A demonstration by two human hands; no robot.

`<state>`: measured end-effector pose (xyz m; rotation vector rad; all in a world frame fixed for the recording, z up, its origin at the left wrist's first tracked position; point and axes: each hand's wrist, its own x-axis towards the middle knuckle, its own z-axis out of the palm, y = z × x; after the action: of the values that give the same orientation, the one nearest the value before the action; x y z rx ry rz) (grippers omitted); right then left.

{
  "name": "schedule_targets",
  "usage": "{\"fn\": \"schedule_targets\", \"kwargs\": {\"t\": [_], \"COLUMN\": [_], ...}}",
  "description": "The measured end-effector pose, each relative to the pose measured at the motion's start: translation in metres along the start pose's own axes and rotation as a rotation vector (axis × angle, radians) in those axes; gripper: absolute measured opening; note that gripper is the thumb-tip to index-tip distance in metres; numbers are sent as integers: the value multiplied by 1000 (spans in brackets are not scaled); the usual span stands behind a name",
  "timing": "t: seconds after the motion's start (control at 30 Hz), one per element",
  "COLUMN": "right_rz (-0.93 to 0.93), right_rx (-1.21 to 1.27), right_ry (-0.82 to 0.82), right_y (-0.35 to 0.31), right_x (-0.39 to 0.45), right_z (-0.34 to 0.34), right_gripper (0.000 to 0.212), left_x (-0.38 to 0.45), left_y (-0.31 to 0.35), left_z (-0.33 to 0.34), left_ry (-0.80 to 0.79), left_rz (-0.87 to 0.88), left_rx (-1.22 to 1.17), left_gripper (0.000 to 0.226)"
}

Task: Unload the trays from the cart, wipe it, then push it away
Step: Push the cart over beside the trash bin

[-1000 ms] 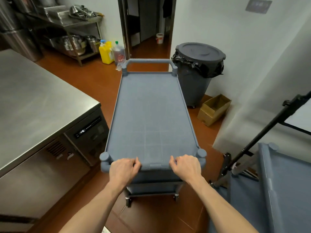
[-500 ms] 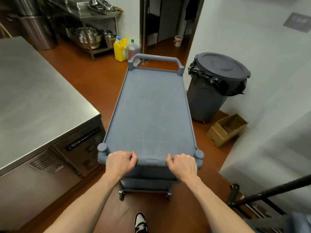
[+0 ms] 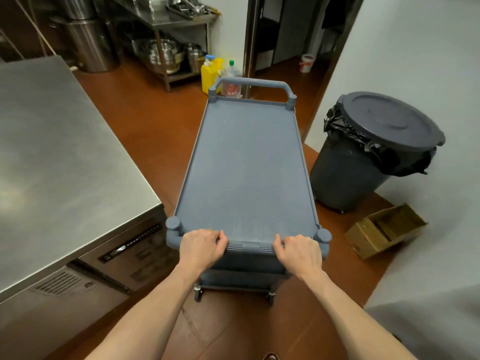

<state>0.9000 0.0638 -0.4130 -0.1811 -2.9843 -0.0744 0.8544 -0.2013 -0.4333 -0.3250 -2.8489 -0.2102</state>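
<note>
Leftmost, a steel counter [image 3: 59, 157] runs along the cart's left side, its near corner just beside the cart's near-left post. Beyond, a metal rack [image 3: 166, 27] holds bowls and pots, and a yellow jug [image 3: 211, 74] and a clear bottle [image 3: 230, 79] stand on the floor right behind the cart's far handle, by an open doorway. The grey cart [image 3: 246, 167] stands on the red floor between counter and lidded bin [image 3: 374, 152] — its top shelf bare. A cardboard box [image 3: 384, 229] lies near the cart's near-right corner. The left hand [image 3: 200, 249] and right hand [image 3: 298, 252] both curl around the near handle [image 3: 250, 247], fingers wrapped over it — ribbed grip exposed between them.
</note>
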Motion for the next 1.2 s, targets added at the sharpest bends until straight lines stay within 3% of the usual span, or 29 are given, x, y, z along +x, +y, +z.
{"fn": "schedule_targets", "kwargs": {"t": [0.2, 0.47, 0.7, 1.2], "right_rz": [-67, -190, -296, -471], "right_rx": [16, 43, 28, 28], "right_ry": [59, -105, -113, -111], "right_y": [10, 19, 19, -35], "right_x": [81, 195, 284, 431], "right_z": [14, 27, 38, 56], "right_gripper": [60, 71, 70, 73], "left_x": [63, 148, 210, 304], "left_y": [2, 5, 2, -44], "left_z": [18, 40, 57, 69], "left_ry": [34, 70, 81, 47], "left_rz": [-48, -144, -242, -425], "left_rx": [2, 22, 59, 61], "left_gripper": [49, 48, 49, 49]}}
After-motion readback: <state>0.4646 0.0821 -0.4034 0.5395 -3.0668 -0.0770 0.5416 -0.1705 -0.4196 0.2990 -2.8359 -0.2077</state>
